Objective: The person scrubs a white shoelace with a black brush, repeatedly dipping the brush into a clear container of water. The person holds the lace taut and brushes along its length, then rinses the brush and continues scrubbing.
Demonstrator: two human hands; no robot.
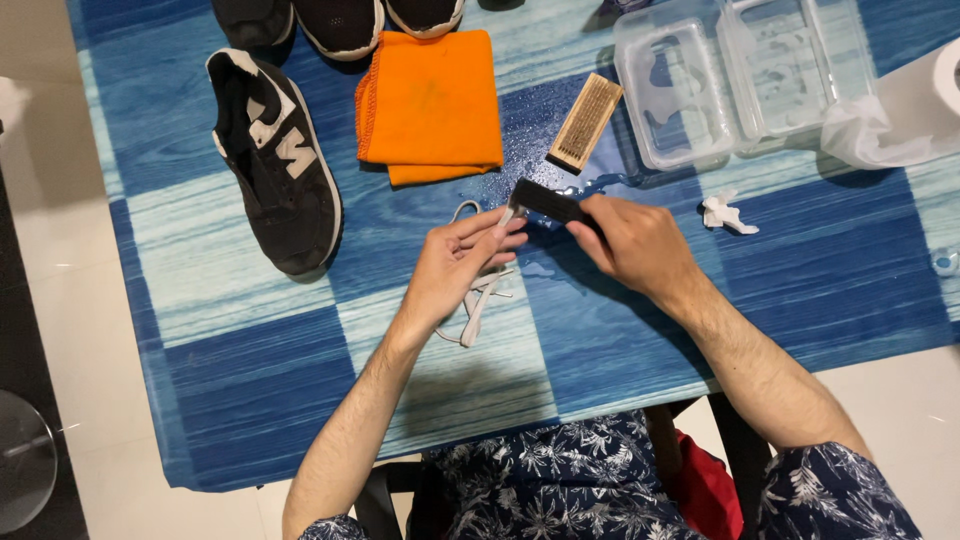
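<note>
My left hand [458, 262] pinches a white shoelace [478, 300], whose loose end trails down onto the table below the palm. My right hand [635, 243] grips a black brush [548, 202] by its handle, the brush head pressed against the lace at my left fingertips. A black sneaker with white trim [275, 160] lies on its side to the left, laces removed. A folded orange cloth [430, 105] rests behind my hands.
A wooden brush [586, 122] lies bristles down beside a wet patch. Clear plastic containers [735, 75] stand at the back right, next to a paper towel roll [915, 115] and a crumpled tissue [727, 213]. More shoes [340, 22] line the far edge. The blue-striped tablecloth [250, 390] covers the table.
</note>
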